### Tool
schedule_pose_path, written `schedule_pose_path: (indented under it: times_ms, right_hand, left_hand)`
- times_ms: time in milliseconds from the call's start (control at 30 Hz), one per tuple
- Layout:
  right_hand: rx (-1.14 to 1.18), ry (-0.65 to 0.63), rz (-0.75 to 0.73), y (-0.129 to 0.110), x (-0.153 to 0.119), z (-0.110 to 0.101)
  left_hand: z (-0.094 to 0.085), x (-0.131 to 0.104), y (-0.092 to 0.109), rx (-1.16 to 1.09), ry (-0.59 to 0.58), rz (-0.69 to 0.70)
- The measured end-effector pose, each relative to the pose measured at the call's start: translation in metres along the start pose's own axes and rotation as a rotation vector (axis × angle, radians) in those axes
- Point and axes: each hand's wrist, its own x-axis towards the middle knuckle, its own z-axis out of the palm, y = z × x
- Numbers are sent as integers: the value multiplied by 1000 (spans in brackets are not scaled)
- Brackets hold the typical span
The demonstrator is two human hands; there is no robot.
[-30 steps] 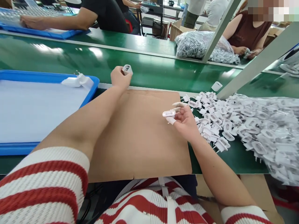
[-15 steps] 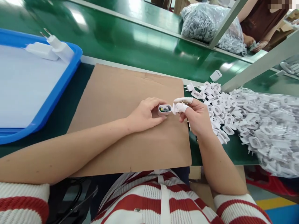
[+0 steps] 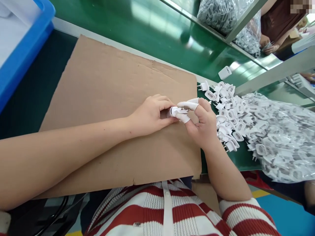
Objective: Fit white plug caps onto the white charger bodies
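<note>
Over a brown cardboard sheet (image 3: pixel 118 85), my left hand (image 3: pixel 155 113) is closed round a white charger housing (image 3: pixel 168 113), thumb on the near side and fingers on the far side. Pinched in my right hand (image 3: pixel 200 118), whose fingertips wear white finger cots, is a white plug cap (image 3: pixel 176 111) with metal prongs. The cap sits at the housing's open end; whether it is fully seated I cannot tell. A pile of loose plug caps (image 3: pixel 227 114) lies just right of my right hand.
A clear bag of plug caps (image 3: pixel 287 137) lies at the right. One white charger (image 3: pixel 224 72) rests beyond the pile. At the left is a blue tray (image 3: pixel 27 46). A metal post (image 3: pixel 273 70) slants across the right, and a co-worker's hands (image 3: pixel 269 46) show at the back.
My right hand has brought the plug cap left onto the housing's open end, covering the circuit board seen inside before. The view has shifted, so less of the blue tray shows.
</note>
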Motion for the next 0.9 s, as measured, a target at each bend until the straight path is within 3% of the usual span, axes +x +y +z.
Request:
schedule_pose_path:
  times_ms: [200,900]
  right_hand:
    - [-159,-17,-24,2,-1,4]
    - [-161,-112,72,-1,7,4]
  left_hand:
    - [1,1,-2,-14,13,20]
    - [0,1,0,4,-14,-45]
